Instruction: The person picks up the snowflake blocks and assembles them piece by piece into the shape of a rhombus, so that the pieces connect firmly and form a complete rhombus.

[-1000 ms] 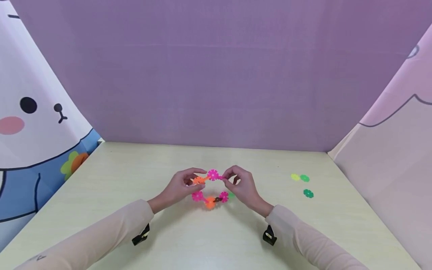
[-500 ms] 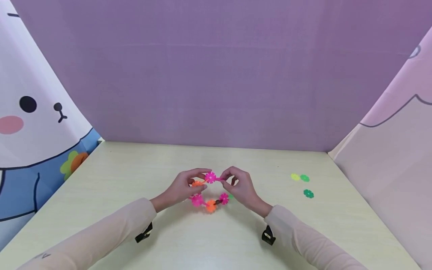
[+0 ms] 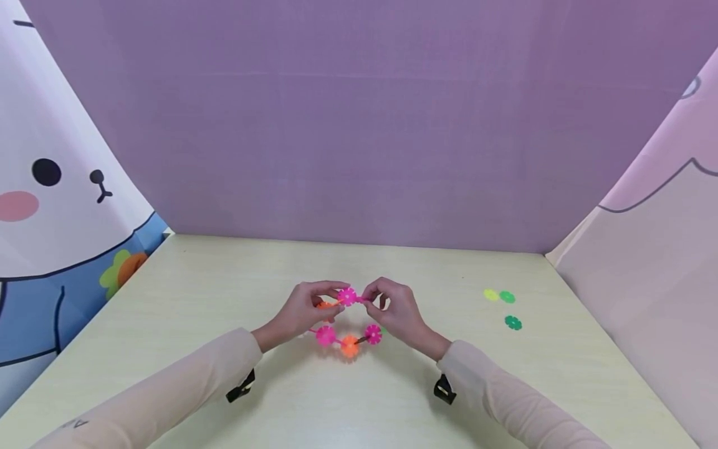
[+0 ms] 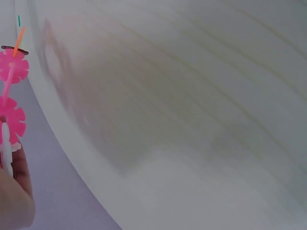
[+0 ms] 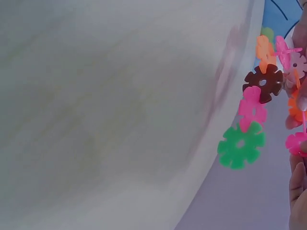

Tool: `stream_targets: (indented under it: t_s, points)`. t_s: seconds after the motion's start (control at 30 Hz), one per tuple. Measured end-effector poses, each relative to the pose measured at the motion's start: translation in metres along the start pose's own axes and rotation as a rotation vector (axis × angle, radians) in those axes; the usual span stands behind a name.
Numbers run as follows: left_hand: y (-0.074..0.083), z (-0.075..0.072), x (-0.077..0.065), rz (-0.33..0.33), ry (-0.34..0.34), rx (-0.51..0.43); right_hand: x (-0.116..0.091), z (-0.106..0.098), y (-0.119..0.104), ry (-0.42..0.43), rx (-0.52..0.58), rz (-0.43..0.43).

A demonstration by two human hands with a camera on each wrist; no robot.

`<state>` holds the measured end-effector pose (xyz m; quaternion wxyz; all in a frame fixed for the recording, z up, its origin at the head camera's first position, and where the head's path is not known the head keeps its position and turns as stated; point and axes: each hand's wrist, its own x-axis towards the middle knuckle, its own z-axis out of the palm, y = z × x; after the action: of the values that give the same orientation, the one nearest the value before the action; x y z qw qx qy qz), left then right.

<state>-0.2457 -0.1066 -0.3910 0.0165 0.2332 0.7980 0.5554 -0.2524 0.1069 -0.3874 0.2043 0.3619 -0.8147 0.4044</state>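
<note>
A chain of notched, flower-shaped plastic discs hangs in a loop between both hands above the table. My left hand (image 3: 294,312) grips it at the left, around an orange disc (image 3: 324,306). Facing the head camera, a pink disc (image 3: 347,297) sits between the two hands. My right hand (image 3: 398,312) pinches the pink piece to its right between thumb and finger. Lower in the loop are a pink disc (image 3: 325,336), an orange disc (image 3: 350,347) and another pink disc (image 3: 373,333). The right wrist view shows a brown disc (image 5: 263,82) and a green disc (image 5: 241,145) at the chain's end.
On the right of the pale table (image 3: 359,405) lie a yellow disc (image 3: 490,294), a light green disc (image 3: 507,297) and a darker green disc (image 3: 513,322). A purple cloth (image 3: 359,137) stands behind the table, with printed cloths at both sides.
The pink disc between the hands has shifted slightly left and down. The lower part of the loop hangs a little lower. Both hands keep their hold; the loose discs have not moved.
</note>
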Motion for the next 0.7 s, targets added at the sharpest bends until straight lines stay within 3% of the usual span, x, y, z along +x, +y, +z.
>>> stream_targets:
  t_s: [0.2, 0.33, 0.57, 0.7]
  points:
    - [-0.001, -0.001, -0.001, -0.001, -0.014, 0.010, 0.000, 0.003, 0.002, 0.005, -0.011, -0.072]
    - [0.003, -0.001, -0.002, -0.007, -0.017, 0.012, 0.000, 0.004, 0.003, 0.013, -0.005, -0.078]
    - [0.024, -0.003, -0.008, -0.023, -0.025, 0.033, -0.001, 0.006, 0.004, 0.008, 0.012, -0.071]
    - [0.021, -0.003, -0.008, -0.024, -0.028, 0.026, -0.002, 0.006, 0.004, -0.010, 0.025, -0.066]
